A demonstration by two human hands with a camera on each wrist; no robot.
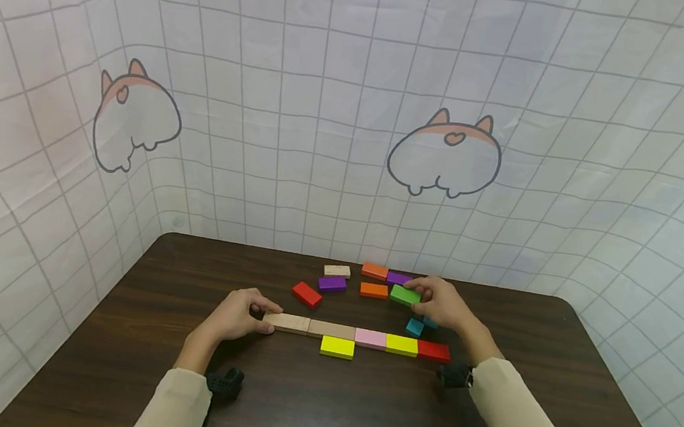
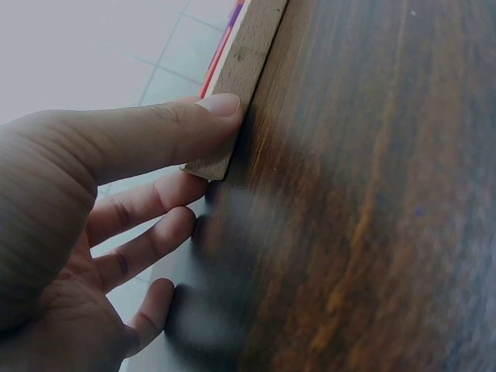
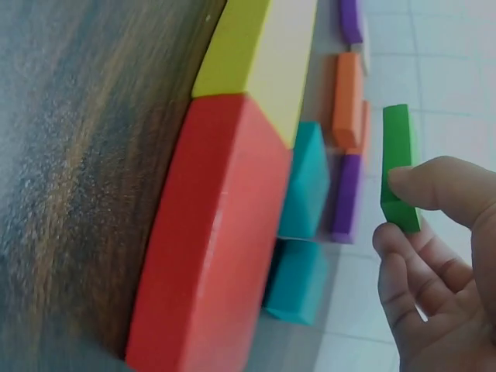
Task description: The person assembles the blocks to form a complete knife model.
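Observation:
My right hand (image 1: 443, 303) pinches a green block (image 3: 399, 159) between thumb and fingers, over the back right of the table. In the right wrist view the green block appears raised above the tabletop. At the left end of a straight row, my left hand (image 1: 240, 315) holds a plain wooden block (image 1: 290, 323), with its thumb on the near side (image 2: 256, 50). Rightward from it the row continues with a second wooden block (image 1: 331, 330), a pink block (image 1: 370, 338), a yellow block (image 1: 401, 345) and a red block (image 1: 433, 351).
A loose yellow block (image 1: 337, 348) lies just in front of the row. Behind it are a red block (image 1: 307, 295), purple block (image 1: 332, 284), pale block (image 1: 337, 271), orange blocks (image 1: 373, 290), another purple block (image 1: 398, 279) and teal blocks (image 1: 414, 326). Cloth (image 1: 290, 214) hangs around the dark table (image 1: 316, 412).

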